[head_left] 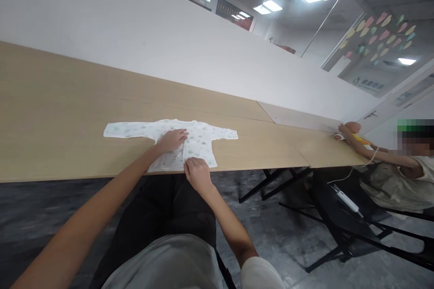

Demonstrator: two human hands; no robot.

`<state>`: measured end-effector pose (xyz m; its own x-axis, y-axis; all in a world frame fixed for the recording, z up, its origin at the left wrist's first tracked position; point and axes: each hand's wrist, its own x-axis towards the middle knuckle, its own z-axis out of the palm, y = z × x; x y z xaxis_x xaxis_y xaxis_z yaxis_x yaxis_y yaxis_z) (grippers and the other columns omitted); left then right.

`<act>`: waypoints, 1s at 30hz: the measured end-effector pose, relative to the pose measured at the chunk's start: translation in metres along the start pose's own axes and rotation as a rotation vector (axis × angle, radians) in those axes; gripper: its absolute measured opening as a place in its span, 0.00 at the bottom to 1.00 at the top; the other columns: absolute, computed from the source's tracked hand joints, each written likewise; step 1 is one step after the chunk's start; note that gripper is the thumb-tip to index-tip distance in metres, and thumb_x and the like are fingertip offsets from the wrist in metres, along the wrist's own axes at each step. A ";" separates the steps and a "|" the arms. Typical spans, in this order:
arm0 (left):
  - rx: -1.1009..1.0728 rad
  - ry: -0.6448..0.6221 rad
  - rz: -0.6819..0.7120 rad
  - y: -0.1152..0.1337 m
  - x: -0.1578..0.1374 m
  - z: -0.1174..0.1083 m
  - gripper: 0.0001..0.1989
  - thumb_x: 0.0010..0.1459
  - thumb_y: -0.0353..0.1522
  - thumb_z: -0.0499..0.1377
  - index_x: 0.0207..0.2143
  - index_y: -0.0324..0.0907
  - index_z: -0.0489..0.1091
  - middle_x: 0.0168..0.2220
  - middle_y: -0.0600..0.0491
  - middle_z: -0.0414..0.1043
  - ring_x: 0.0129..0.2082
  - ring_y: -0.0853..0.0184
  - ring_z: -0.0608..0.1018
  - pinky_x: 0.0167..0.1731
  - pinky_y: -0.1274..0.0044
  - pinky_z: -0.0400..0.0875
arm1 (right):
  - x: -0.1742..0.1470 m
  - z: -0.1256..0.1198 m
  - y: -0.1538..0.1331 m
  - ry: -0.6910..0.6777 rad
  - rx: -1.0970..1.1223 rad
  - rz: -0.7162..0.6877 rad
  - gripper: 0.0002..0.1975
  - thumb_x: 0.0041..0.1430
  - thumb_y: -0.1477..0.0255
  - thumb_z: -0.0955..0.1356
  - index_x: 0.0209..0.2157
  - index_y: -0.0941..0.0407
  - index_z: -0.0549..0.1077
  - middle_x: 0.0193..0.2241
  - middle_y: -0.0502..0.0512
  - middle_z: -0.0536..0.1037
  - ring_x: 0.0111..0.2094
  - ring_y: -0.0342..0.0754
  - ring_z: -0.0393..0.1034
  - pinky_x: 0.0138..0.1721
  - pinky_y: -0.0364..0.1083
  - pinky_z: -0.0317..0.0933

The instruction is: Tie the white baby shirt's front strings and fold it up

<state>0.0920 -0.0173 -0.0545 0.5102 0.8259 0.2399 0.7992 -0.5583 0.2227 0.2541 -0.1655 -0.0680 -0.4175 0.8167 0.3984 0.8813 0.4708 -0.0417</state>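
A small white baby shirt [200, 137] with a light print lies spread on the wooden table [68, 113], its sleeves stretched out to both sides. My left hand [172, 140] rests on the middle of the shirt, palm down, with its fingers stretched out toward the right. At the shirt's lower edge, by the front opening, my right hand [197, 172] has its fingers bent and closed on the cloth. The hem reaches close to the table's front edge, and part of it is hidden by my hands.
A white wall [169, 54] with glass above it runs behind the table. Farther right, another person's arms [389, 156] hold a doll [353, 127] at the tabletop. Black folding chairs [339, 212] stand there, one with a white power strip [347, 199] on it.
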 end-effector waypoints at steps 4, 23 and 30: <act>0.050 -0.101 0.008 -0.002 0.001 0.005 0.28 0.68 0.40 0.41 0.65 0.42 0.63 0.68 0.45 0.59 0.67 0.58 0.63 0.64 0.64 0.55 | -0.003 0.001 0.001 0.004 -0.068 -0.060 0.10 0.70 0.76 0.62 0.36 0.58 0.74 0.36 0.59 0.80 0.41 0.51 0.74 0.42 0.48 0.66; 0.157 -0.073 -0.236 -0.057 0.004 -0.023 0.35 0.68 0.49 0.38 0.70 0.43 0.52 0.72 0.42 0.49 0.71 0.56 0.52 0.67 0.58 0.45 | 0.074 -0.029 0.083 -0.087 -0.086 0.084 0.19 0.73 0.68 0.57 0.41 0.60 0.77 0.41 0.62 0.81 0.43 0.51 0.74 0.47 0.47 0.60; 0.103 -0.086 -0.390 -0.085 -0.015 -0.021 0.33 0.68 0.45 0.38 0.70 0.43 0.53 0.71 0.43 0.52 0.70 0.55 0.56 0.65 0.56 0.49 | 0.134 -0.005 0.147 -0.388 -0.018 0.354 0.19 0.72 0.65 0.58 0.57 0.57 0.69 0.54 0.62 0.77 0.55 0.54 0.71 0.52 0.48 0.62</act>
<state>0.0102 0.0162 -0.0574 0.1837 0.9801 0.0751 0.9634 -0.1947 0.1845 0.3291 0.0118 -0.0158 -0.1421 0.9898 -0.0063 0.9855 0.1408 -0.0951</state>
